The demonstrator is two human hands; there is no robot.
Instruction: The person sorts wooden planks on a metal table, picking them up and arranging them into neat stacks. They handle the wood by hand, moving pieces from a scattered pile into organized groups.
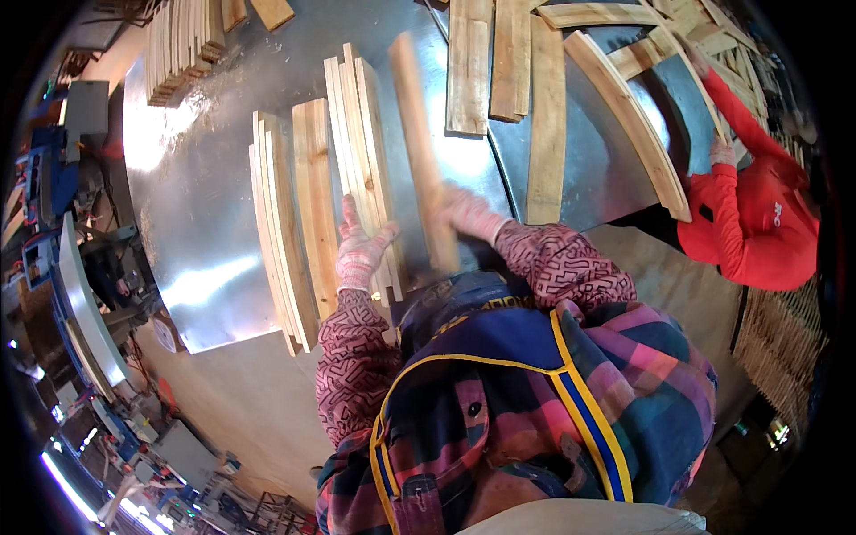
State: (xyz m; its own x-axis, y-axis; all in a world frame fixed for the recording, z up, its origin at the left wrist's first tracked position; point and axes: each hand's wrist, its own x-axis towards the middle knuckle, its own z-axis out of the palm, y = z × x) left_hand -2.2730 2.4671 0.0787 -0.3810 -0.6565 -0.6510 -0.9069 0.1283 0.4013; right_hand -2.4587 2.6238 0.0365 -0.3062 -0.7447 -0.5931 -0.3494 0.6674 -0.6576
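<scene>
My left hand point(359, 254), in a pale pink glove, has its fingers spread and lies against the near part of a group of narrow planks standing on edge point(357, 134). My right hand point(473, 214), also gloved and smeared by motion, is closed on the right edge of a single wooden plank point(417, 134), which is blurred too. To the left of my left hand, a plank lies flat point(314, 187). Beyond it is another row of planks on edge point(272, 214). The fingertips of my right hand are hard to make out.
All this lies on a shiny metal table point(205, 214). More boards point(546, 134) lie at the far right, and a plank stack point(183, 49) stands far left. A person in red point(753, 214) handles planks on the right. Machinery point(80, 259) lines the left side.
</scene>
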